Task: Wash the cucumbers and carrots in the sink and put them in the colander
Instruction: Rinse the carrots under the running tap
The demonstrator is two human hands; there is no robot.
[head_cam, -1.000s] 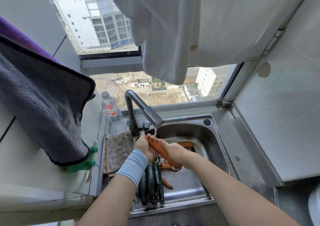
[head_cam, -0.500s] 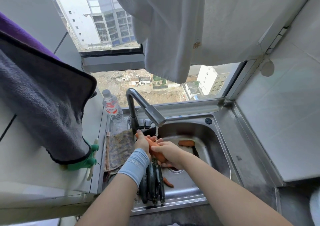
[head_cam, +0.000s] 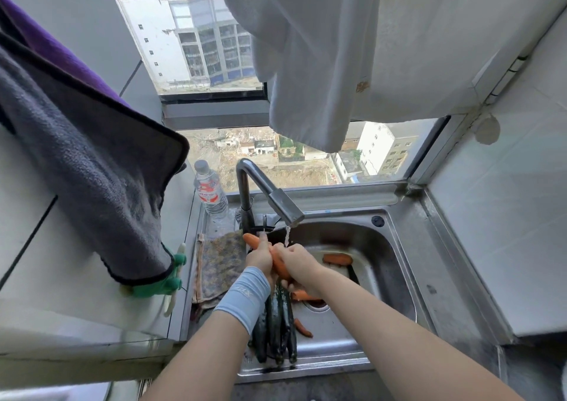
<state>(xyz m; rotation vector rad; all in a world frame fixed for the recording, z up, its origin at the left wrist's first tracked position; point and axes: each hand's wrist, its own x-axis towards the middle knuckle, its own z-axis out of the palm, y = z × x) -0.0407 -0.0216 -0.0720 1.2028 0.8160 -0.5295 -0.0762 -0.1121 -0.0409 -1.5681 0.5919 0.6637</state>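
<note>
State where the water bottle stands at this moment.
In the head view the water bottle stands upright left of centre, at the back left corner of the sink, just left of the tap and behind the patterned cloth.

One orange carrot [head_cam: 277, 263] slants over the steel sink [head_cam: 395, 247], thick end far-left, gripped by the left hand [head_cam: 260, 258] and right hand [head_cam: 299, 262]. Loose carrots [head_cam: 337, 259] lie in the basin. Dark green cucumbers [head_cam: 277, 330] lie side by side, near-left.
</note>
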